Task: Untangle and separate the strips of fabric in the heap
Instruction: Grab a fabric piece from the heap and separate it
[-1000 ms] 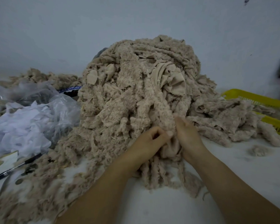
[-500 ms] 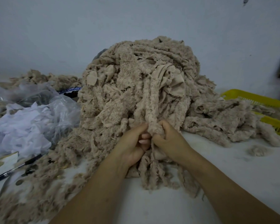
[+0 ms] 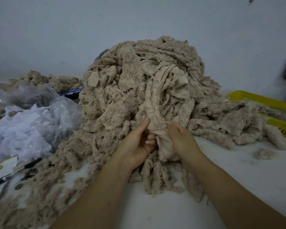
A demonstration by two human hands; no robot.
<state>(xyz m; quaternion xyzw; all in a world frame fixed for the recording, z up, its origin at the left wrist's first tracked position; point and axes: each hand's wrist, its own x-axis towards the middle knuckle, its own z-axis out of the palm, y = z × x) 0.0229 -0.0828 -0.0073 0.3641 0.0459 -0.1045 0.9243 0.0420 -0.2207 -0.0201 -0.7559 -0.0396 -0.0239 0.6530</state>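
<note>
head view: left hand (image 3: 135,147) and right hand (image 3: 182,141) had fingers (image 3: 150,138) curled round one fleecy strip (image 3: 155,111). heap (image 3: 116,100) judged soft, light, clingy; grip near the tangle.

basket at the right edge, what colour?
Yellow. The basket shows best in the head view, partly covered by beige fabric strips.

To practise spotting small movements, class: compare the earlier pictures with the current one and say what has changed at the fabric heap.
The right hand, earlier pushed into the fabric, now grips a fluffy strip. The left hand shifted slightly left and holds the same strip. The heap, yellow basket and plastic bag stayed put.
</note>
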